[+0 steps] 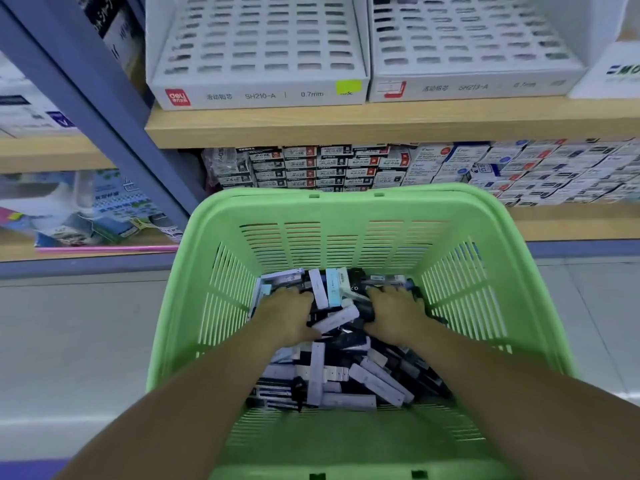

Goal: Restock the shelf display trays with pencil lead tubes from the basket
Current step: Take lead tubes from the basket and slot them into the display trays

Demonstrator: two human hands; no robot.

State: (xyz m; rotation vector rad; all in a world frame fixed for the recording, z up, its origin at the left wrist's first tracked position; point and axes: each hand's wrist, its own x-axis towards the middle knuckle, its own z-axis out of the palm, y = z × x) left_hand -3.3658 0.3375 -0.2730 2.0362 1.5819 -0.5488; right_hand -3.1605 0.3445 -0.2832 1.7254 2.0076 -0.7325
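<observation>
Evidently gathering stock: inside the slatted green plastic basket [332,244], the left hand [289,317] curls round a few flat, glossy pencil lead tubes [381,379]; the right hand [394,313] digs into the heap, hold unclear. Next, lift a bunch to the white slotted display trays [259,95] above the basket

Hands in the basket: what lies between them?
In the head view, a heap of lead tubes, white, pale blue and black, fills the gap between the left hand and right hand.
</observation>
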